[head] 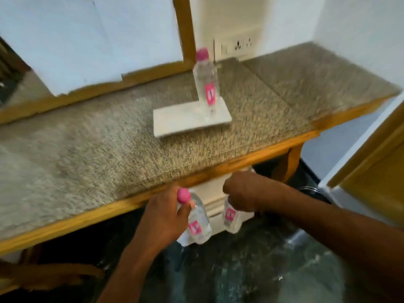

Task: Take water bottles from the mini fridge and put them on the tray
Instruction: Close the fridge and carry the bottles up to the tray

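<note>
Spanning most of the frame, a speckled granite counter (87,149) with a wooden edge runs from lower left to upper right. Below it, lower centre, a white mini fridge (215,194) sits under the counter edge, partly hidden by arms. White tray (175,121) lies on the counter at centre, one water bottle (206,84) with a pink cap standing upright on its right end. Left hand (164,215), lower centre, is wrapped around the neck of a second bottle (200,226) just under its pink cap, in front of the fridge. Right hand (242,193), centre right, is closed over the top of a third bottle (230,216); cap hidden. Wall socket plate (237,45) at upper centre. Whole frame motion-blurred.
</note>
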